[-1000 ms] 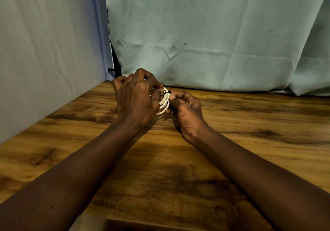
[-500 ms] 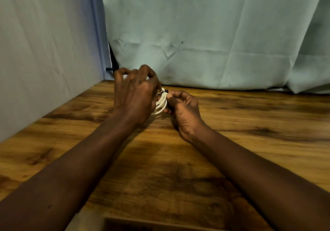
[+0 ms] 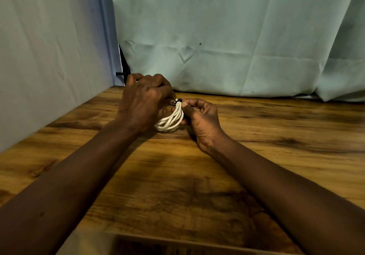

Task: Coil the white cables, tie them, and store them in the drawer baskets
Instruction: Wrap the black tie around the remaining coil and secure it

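Note:
A small coil of white cable (image 3: 171,119) is held just above the wooden table (image 3: 276,136), between both hands. A thin black tie (image 3: 177,101) pinches the coil's top end together. My left hand (image 3: 144,102) curls over the coil's left side and hides that part of it. My right hand (image 3: 199,116) grips the coil's right side, thumb pressed near the tie. No drawer baskets are in view.
Pale cloth hangs behind the table (image 3: 237,47) and along the left side (image 3: 49,57). A dark rod (image 3: 120,73) sticks out at the back left corner. The table's front edge (image 3: 177,241) lies near the bottom of the view.
The coil's loops have fanned out and now hang lower between the hands. My left hand has shifted slightly left, uncovering more of the cable. Both hands keep their hold.

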### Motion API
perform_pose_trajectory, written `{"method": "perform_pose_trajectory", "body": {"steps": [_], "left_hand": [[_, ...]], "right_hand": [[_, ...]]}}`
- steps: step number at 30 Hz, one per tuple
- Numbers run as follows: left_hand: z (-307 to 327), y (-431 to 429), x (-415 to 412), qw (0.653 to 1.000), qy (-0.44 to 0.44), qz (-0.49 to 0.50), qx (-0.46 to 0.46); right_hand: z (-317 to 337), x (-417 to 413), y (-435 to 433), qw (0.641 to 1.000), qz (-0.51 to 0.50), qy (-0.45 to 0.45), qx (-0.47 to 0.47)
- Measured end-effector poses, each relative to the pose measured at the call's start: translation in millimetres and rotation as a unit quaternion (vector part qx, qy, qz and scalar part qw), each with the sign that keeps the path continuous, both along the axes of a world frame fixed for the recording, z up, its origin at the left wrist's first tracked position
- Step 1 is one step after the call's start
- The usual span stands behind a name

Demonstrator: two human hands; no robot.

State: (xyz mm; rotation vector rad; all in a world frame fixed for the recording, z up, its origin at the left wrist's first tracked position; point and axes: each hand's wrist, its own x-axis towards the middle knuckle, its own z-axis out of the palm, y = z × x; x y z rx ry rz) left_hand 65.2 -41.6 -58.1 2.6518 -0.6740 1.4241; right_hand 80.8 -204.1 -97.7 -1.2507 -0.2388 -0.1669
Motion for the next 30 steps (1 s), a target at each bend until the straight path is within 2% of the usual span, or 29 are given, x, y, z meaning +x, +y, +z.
{"method": "perform_pose_trajectory", "body": {"steps": [6,15,22,26,30], "left_hand": [[-2.9,-6.7,4.9,0.999,0.003,0.01,0.048],[-8.4,-3.7,7.8,0.996,0.048,-0.065,0.048],[-11.2,-1.3,8.7,0.989,0.11,-0.099,-0.032],[-13.7,-3.9,15.0,0.989,0.12,-0.082,-0.004],[-16.6,-3.2,19.5,0.99,0.124,-0.058,0.018]], "right_hand": [[-3.2,6.0,-2.8,0.999,-0.004,0.035,0.02],[-6.5,18.5,-7.5,0.997,0.007,0.061,-0.054],[-1.8,14.3,-16.5,0.987,0.09,0.038,-0.126],[-1.8,14.2,-19.3,0.978,0.047,0.013,-0.201],[-4.7,14.7,-16.6,0.973,0.029,-0.012,-0.23]]}}
